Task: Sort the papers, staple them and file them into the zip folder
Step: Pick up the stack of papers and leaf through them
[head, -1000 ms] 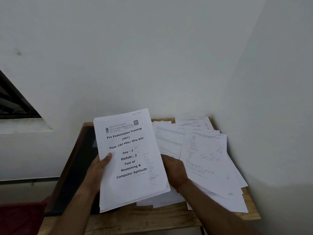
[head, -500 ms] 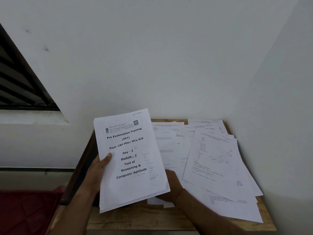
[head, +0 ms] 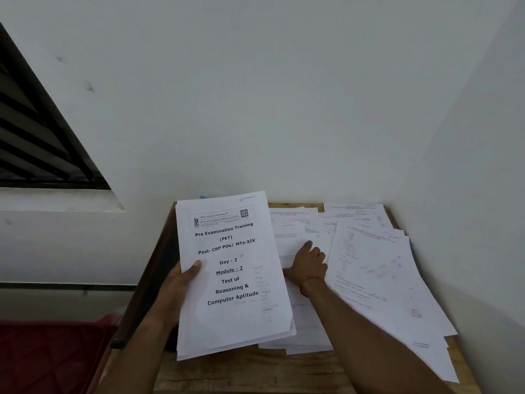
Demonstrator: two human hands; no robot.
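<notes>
While your left hand (head: 176, 291) clamps the stack (head: 233, 280) by its left edge at frame centre, thumb on the cover, its thin sheets fan apart at the lower right corner and could slide out if you tilt it. Your right hand (head: 308, 263) rests bent-fingered on the loose papers (head: 375, 274) spread over the wooden table (head: 255, 371), lower right; whether it pinches one is unclear. Smooth, limp, overlapping pages may lift together.
</notes>
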